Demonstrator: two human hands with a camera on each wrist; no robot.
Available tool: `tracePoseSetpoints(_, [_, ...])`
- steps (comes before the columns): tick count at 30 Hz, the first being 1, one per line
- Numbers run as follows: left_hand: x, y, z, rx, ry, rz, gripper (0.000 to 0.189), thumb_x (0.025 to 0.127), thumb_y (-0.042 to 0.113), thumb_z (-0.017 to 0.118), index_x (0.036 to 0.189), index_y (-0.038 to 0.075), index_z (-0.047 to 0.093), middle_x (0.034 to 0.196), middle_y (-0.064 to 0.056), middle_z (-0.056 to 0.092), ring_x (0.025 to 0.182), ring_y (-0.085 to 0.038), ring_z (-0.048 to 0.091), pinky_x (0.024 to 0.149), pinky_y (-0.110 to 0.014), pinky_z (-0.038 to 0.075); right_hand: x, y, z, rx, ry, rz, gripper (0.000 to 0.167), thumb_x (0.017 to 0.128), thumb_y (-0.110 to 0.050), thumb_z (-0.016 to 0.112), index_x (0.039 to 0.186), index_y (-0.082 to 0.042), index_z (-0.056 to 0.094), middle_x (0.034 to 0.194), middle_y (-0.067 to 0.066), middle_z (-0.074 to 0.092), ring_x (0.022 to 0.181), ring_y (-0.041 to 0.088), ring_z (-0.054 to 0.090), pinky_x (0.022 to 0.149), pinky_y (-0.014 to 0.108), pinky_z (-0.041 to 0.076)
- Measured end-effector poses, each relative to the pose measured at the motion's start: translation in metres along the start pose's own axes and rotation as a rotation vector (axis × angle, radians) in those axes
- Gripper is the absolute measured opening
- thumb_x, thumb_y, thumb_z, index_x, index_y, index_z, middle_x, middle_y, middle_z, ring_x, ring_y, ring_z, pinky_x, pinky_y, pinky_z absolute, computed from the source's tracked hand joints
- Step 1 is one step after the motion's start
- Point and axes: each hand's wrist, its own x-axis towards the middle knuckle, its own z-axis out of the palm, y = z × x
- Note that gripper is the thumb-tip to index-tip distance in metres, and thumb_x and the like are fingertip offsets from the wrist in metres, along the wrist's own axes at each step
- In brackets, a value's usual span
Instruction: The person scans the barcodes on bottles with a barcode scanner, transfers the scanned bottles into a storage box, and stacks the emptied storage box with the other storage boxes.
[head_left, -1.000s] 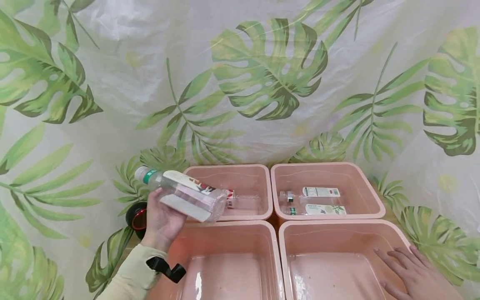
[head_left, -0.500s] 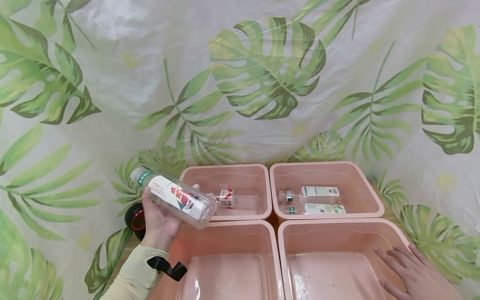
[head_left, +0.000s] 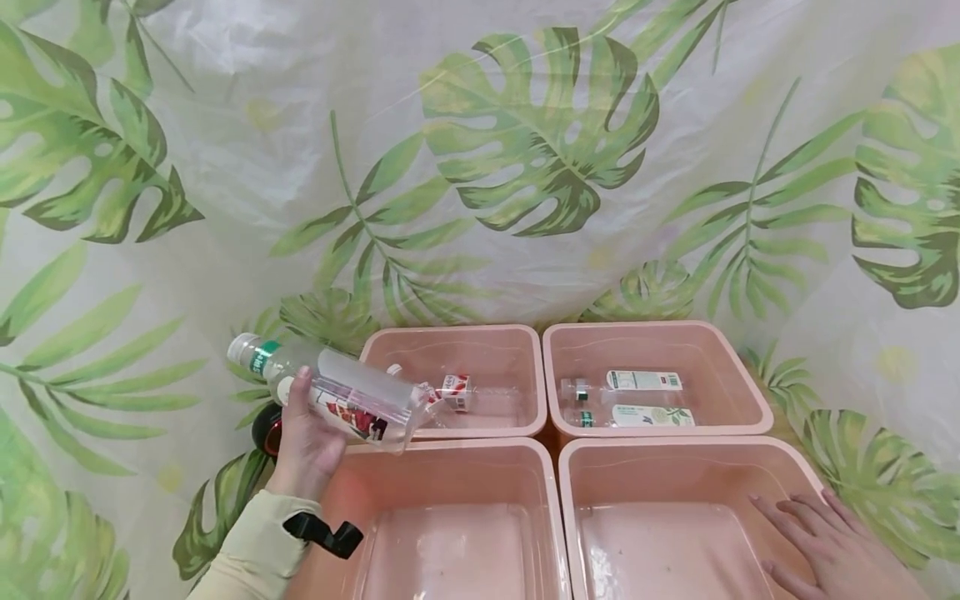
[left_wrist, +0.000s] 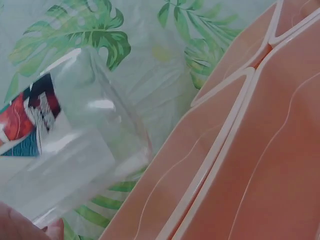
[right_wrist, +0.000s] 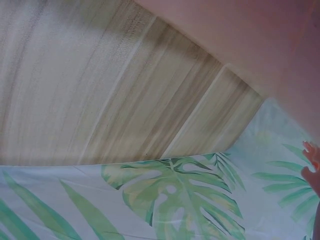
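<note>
In the head view my left hand [head_left: 306, 450] grips a clear plastic bottle [head_left: 337, 379] with a white cap, green neck band and pictured label. The bottle lies tilted, cap up to the left, its base over the near left corner of the back left pink bin [head_left: 457, 330]. Close up in the left wrist view is the bottle's base end [left_wrist: 100, 115]. My right hand [head_left: 836, 542] has its fingers spread at the right side of the front right bin [head_left: 675, 442]; whether it bears on the rim is unclear.
Bottles lie in the back left bin, one with a red and white label [head_left: 454, 392]. Two more bottles [head_left: 651, 415] lie in the back right bin [head_left: 630, 327]. The front left bin [head_left: 465, 444] stands before them. A black round object [head_left: 267, 429] sits left of the bins.
My left hand has shifted left and slightly down with the bottle, turning it about its length so the label faces differently. The right hand has stayed put.
</note>
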Motion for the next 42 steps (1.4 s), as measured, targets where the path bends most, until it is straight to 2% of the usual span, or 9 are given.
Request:
tracePoseSetpoints(5, [0.0, 0.004, 0.004, 0.108, 0.054, 0.129, 0.037, 0.102, 0.023, 0.066, 0.133, 0.02, 0.046, 0.123, 0.007, 0.064, 0.122, -0.009, 0.053, 0.109, -0.03, 0.036, 0.001, 0.001, -0.001, 0.001, -0.006, 0.008, 0.087, 0.085, -0.069, 0.069, 0.159, -0.044, 0.03, 0.105, 0.001, 0.066, 0.108, 0.03, 0.051, 0.124, 0.033, -0.002])
tracePoseSetpoints(9, [0.005, 0.018, 0.001, 0.215, 0.137, 0.248, 0.036, 0.101, 0.009, 0.066, 0.128, 0.019, 0.045, 0.118, 0.004, 0.061, 0.112, -0.008, 0.056, 0.097, -0.025, 0.043, 0.001, 0.001, 0.0, -0.004, -0.006, 0.0, 0.092, 0.087, -0.07, 0.067, 0.161, -0.047, 0.018, 0.105, 0.001, 0.066, 0.108, 0.03, 0.051, 0.124, 0.032, -0.002])
tracePoseSetpoints(13, [0.008, 0.039, -0.008, 0.294, 0.24, 0.384, 0.048, 0.096, 0.0, 0.071, 0.13, 0.015, 0.039, 0.112, 0.0, 0.055, 0.093, -0.008, 0.055, 0.078, -0.018, 0.049, 0.001, 0.001, -0.001, -0.002, -0.005, -0.005, 0.097, 0.085, -0.07, 0.068, 0.161, -0.049, 0.011, 0.104, 0.0, 0.064, 0.108, 0.029, 0.051, 0.124, 0.031, -0.003])
tracePoseSetpoints(17, [0.006, 0.065, -0.02, 0.392, 0.341, 0.453, 0.071, 0.092, 0.001, 0.077, 0.142, 0.017, 0.03, 0.125, 0.0, 0.047, 0.101, -0.009, 0.054, 0.08, -0.013, 0.051, 0.001, 0.002, -0.001, -0.004, -0.004, -0.011, 0.095, 0.086, -0.07, 0.068, 0.161, -0.048, 0.014, 0.104, -0.001, 0.064, 0.108, 0.028, 0.05, 0.123, 0.03, -0.003])
tracePoseSetpoints(22, [0.002, 0.089, -0.04, 0.608, 0.49, 0.436, 0.089, 0.085, 0.009, 0.086, 0.149, 0.025, 0.026, 0.138, 0.006, 0.039, 0.109, -0.006, 0.047, 0.083, -0.009, 0.048, 0.0, 0.002, 0.0, -0.016, 0.026, -0.037, 0.084, 0.087, -0.072, 0.064, 0.158, -0.039, 0.035, 0.103, -0.001, 0.063, 0.108, 0.025, 0.048, 0.124, 0.03, -0.002])
tracePoseSetpoints(25, [0.003, 0.092, -0.052, 0.737, 0.551, 0.381, 0.096, 0.084, 0.017, 0.089, 0.154, 0.028, 0.024, 0.143, 0.007, 0.037, 0.108, -0.004, 0.043, 0.086, -0.01, 0.046, -0.001, 0.003, 0.0, -0.019, 0.025, -0.038, 0.082, 0.087, -0.072, 0.066, 0.155, -0.034, 0.041, 0.103, -0.001, 0.063, 0.108, 0.024, 0.048, 0.124, 0.03, -0.002])
tracePoseSetpoints(28, [0.008, 0.091, -0.064, 0.835, 0.577, 0.321, 0.104, 0.083, 0.025, 0.09, 0.158, 0.026, 0.019, 0.145, 0.006, 0.035, 0.108, -0.003, 0.044, 0.091, -0.012, 0.045, -0.001, 0.003, 0.0, -0.016, 0.009, -0.023, 0.086, 0.085, -0.07, 0.069, 0.157, -0.037, 0.038, 0.104, -0.001, 0.063, 0.108, 0.026, 0.049, 0.123, 0.03, -0.003])
tracePoseSetpoints(35, [0.019, 0.083, -0.09, 0.962, 0.588, 0.203, 0.118, 0.079, 0.037, 0.091, 0.16, 0.018, 0.008, 0.146, -0.005, 0.029, 0.108, -0.01, 0.044, 0.105, -0.028, 0.045, -0.002, 0.002, -0.001, -0.019, -0.013, -0.011, 0.099, 0.082, -0.068, 0.073, 0.161, -0.047, 0.018, 0.105, -0.002, 0.064, 0.108, 0.027, 0.051, 0.123, 0.029, -0.005])
tracePoseSetpoints(42, [0.023, 0.076, -0.102, 0.973, 0.61, 0.237, 0.115, 0.076, 0.038, 0.093, 0.154, 0.016, 0.012, 0.125, 0.001, 0.03, 0.109, -0.014, 0.039, 0.108, -0.039, 0.043, -0.001, 0.002, -0.001, -0.01, 0.002, -0.017, 0.098, 0.081, -0.067, 0.075, 0.161, -0.044, 0.024, 0.104, -0.002, 0.064, 0.109, 0.027, 0.049, 0.123, 0.03, -0.003])
